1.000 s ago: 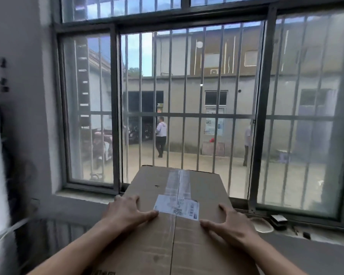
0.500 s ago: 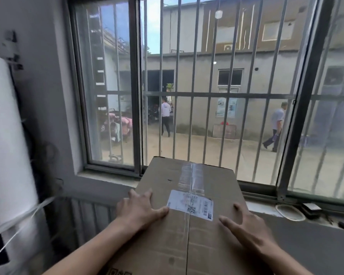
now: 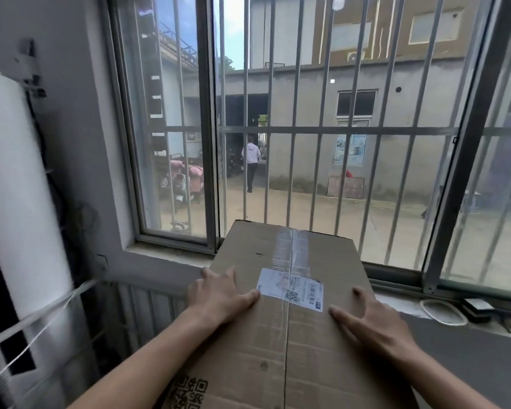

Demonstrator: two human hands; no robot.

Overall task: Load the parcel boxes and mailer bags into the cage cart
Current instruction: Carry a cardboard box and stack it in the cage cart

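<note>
Both of my grips lie flat and released on the top of the parcel box [image 3: 301,364], the left grip [image 3: 222,295] at its left edge, the right grip [image 3: 375,323] near its right edge, and its long axis runs away from me toward the window sill [image 3: 165,255].

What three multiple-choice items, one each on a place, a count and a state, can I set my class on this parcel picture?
1. Where is the white label?
A. on top of the cardboard box, across its taped seam
B. on the floor
C. on a chair
2. How many hands touch the box?
A. none
B. one
C. two
3. How do the hands lie?
A. in fists
B. flat, fingers spread
C. pinching the label
Answers: 1 A, the label straddles the seam. 2 C, the left hand and right hand both rest on the top. 3 B, the visible fingers are straight.
</note>
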